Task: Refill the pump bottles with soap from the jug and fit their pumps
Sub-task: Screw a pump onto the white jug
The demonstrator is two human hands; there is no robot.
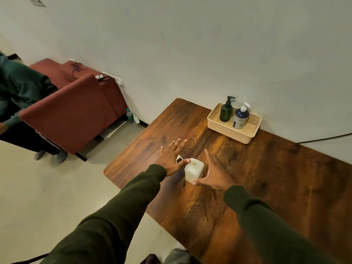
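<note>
Dark green sleeves (118, 212) are reaching from the near edge toward a white jug (194, 170) that is standing on the wooden table (266, 187) close to its left edge. Left hand (172, 159), fingers straight and spread, is hovering beside the jug's left face, its thumb apparently brushing the top. Right hand (214, 173), likewise released and splayed, is flanking the right face; neither is grasping anything. A small dark-and-white object by the left thumb is too unclear to name. Well apart, against the wall, a beige basket (236, 133) is holding a dark green pump bottle (226, 111) and a white-and-blue pump bottle (241, 117), both with pumps on. Judged stage: opening step, securing the jug. Next, both palms would need to close on its sides, and the bottles' pumps would need unscrewing.
</note>
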